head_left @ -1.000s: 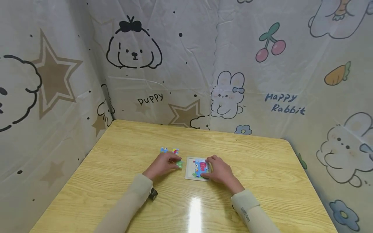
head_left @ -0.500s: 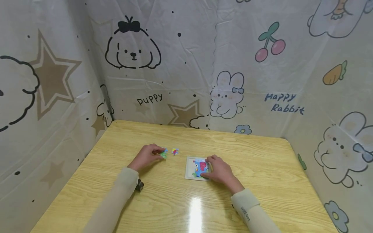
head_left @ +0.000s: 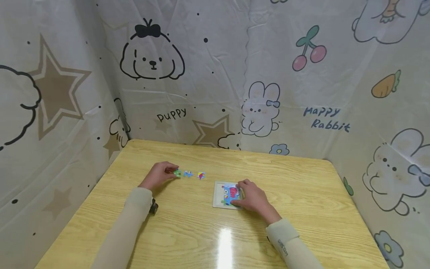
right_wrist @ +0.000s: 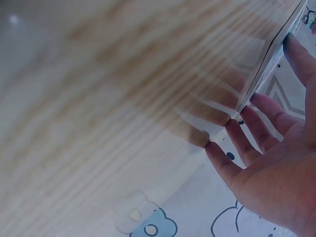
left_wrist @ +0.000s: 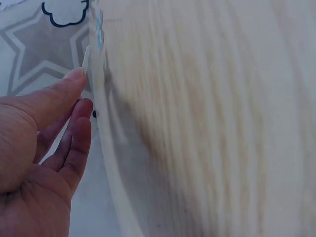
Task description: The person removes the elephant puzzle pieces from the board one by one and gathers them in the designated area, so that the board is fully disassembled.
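On the table, the right hand rests at the right side of the tray, its grip loose, fingers spread, thumb over the joined pieces inside. Farther off, the left hand's grip pinches a green piece, just left of a blue piece; a yellow-red piece lies near. Behind hangs a printed curtain.

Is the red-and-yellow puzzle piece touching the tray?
Apart. The head view shows bare tabletop between the red-and-yellow puzzle piece and the tray.
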`<state>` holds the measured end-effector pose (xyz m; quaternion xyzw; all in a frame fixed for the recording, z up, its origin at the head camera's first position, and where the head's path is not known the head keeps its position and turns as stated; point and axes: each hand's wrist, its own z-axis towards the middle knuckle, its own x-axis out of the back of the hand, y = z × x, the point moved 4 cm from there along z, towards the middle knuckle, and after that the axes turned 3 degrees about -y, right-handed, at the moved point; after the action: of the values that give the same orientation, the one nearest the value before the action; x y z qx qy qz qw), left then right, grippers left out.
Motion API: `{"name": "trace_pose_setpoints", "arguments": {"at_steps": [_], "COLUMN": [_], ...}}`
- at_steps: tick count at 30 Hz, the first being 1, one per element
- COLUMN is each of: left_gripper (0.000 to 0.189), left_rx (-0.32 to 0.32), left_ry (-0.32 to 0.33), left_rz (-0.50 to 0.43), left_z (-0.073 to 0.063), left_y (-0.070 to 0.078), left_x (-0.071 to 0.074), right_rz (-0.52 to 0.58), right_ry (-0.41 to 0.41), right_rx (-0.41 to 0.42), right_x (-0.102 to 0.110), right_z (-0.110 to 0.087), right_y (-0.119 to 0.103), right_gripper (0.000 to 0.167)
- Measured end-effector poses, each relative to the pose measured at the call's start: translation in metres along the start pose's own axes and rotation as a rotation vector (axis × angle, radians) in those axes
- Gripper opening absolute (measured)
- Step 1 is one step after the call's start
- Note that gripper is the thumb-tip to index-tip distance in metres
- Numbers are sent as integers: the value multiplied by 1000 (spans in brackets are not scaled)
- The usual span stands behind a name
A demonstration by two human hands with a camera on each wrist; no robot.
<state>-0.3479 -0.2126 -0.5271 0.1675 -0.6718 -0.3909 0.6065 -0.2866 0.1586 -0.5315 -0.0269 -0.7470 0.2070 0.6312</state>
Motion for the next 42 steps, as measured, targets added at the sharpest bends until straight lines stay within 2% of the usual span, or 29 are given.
{"name": "trace_pose_setpoints", "arguments": {"at_steps": [12,18,27,34,39,42], "left_gripper": [39,36,34,35,38,38], "left_rx": [8,10,0,-8,37,51], "left_ry": [7,13,-14,-11,43,90], "left_rz": [50,60,75,93,39,-14], "left_z": [7,6,4,4,1,-1], "left_y": [-15,-19,-19,-18,-11,0], "left_x": [5,8,8,6,7,5], "right_rz": [-6,-6,-3,-8,-5,-6], "right_ry": [-6,-3,-10,-3,-3,-3], "right_rx": [8,8,4,9,1,2], "right_x": [2,2,1,0,-1,0], "right_z": [0,0,0,0,0,0], "right_y": [0,0,0,1,1,1], "right_gripper": [72,72,72,72,72,72]}}
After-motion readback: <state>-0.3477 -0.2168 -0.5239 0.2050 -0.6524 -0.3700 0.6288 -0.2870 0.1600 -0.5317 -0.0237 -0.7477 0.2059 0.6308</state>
